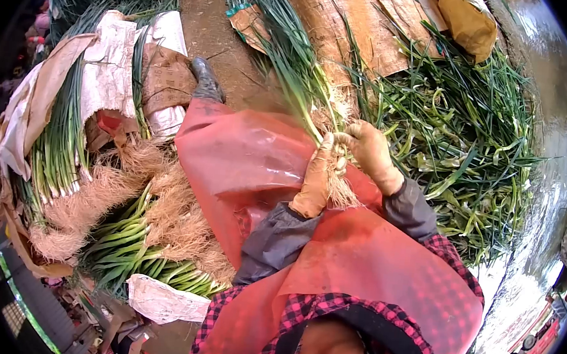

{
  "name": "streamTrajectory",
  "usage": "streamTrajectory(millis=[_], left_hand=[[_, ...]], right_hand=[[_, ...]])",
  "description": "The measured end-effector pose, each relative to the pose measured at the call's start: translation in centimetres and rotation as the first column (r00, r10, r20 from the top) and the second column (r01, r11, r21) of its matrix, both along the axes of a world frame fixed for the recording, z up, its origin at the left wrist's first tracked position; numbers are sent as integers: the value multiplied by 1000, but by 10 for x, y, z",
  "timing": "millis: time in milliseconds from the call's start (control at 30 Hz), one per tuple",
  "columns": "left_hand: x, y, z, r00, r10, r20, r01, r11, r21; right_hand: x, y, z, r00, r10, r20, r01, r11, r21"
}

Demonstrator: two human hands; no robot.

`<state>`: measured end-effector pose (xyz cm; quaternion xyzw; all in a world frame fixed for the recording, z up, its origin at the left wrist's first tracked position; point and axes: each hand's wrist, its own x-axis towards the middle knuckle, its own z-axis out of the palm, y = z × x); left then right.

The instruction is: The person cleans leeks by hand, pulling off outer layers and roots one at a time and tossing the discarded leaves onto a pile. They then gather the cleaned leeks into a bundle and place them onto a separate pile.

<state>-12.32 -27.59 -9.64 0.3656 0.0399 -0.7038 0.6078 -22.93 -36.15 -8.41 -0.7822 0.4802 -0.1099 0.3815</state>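
My left hand (318, 180), in a tan glove, is closed round the white root end of a green onion bunch (331, 124). Long green leaves run from it up and to the left, and pale roots hang below the fingers. My right hand (368, 154), gloved alike, has its fingers pressed together at the stems just beside the left hand. Whether it pinches a stem or a loose leaf is too small to tell. Both hands are above a red plastic apron (246, 144) over my lap. More green onions (278, 37) lie just beyond the hands.
A heap of loose green leaves (459, 144) spreads at the right. Rooty onion bundles (64, 133) partly wrapped in sacking (109, 63) lie at the left, with another bundle (131, 245) below. My boot (206, 80) rests on the ground. Brown sheeting (369, 24) lies ahead.
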Motion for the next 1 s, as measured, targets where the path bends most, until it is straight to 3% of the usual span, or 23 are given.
streamTrajectory(millis=[67,100,133,167,200,267,333,367,400,433,467,533,567,633,667,700,733,800,867,900,933,967,1000], left_hand=[[-4,3,-8,998,-37,48,34,997,71],[-3,2,-2,994,-87,72,83,995,63],[-2,1,7,986,-137,97,132,990,58],[-3,-2,19,996,-93,13,93,996,-7],[-5,-6,28,995,-96,15,96,995,-8],[-12,-12,37,985,-78,156,68,995,66],[-1,-9,20,979,-114,166,118,993,-13],[4,-10,16,971,-60,231,71,997,-39],[10,-13,19,956,-4,293,24,998,-66],[12,-14,25,961,-15,275,7,1000,31],[9,-9,12,975,3,223,-14,999,46],[12,1,-6,989,-136,-56,140,988,64],[13,1,-6,989,-133,-58,136,989,62],[16,2,-6,954,-22,-299,41,998,57],[19,3,0,956,-23,-293,43,997,62],[20,1,13,974,45,-224,-12,989,147],[19,-1,29,982,114,-151,-78,971,227],[23,5,43,984,116,-133,-69,948,311],[26,20,22,987,-145,-74,149,988,50],[24,19,39,977,-206,61,201,976,79],[23,22,46,976,-210,59,206,976,75],[23,26,52,952,-284,116,273,956,104],[25,31,55,919,-355,174,334,933,137]], right_hand=[[-8,7,7,996,89,-23,-91,961,-262],[-12,9,13,996,87,-24,-90,961,-263],[-16,11,22,980,37,198,3,980,-198],[-18,11,26,912,-30,409,84,990,-113],[-28,8,18,897,-142,419,151,988,12],[-34,1,2,669,-519,531,459,851,254],[-51,-14,-3,431,-732,528,521,680,516],[-46,-14,-3,405,-698,590,536,704,465],[-38,-7,6,416,-616,669,475,775,418],[-35,-2,12,726,-348,593,397,917,52],[-32,4,16,931,-71,357,179,943,-281],[-13,23,21,973,44,226,40,934,-355],[-7,28,14,970,38,241,56,926,-374],[-8,28,0,934,-10,356,79,980,-181],[-14,27,-8,886,-57,460,107,991,-83],[-20,16,8,795,-375,477,292,926,240],[-41,-5,9,720,-497,484,482,860,168],[-78,-46,4,389,-749,537,654,635,412],[-82,-52,-35,729,-569,380,449,817,362],[-57,-44,-24,764,-573,297,288,714,638],[-19,-32,-12,808,-547,219,116,513,851],[5,-27,-20,877,-286,387,-162,583,796],[28,-29,-34,844,-3,536,-439,569,695]])
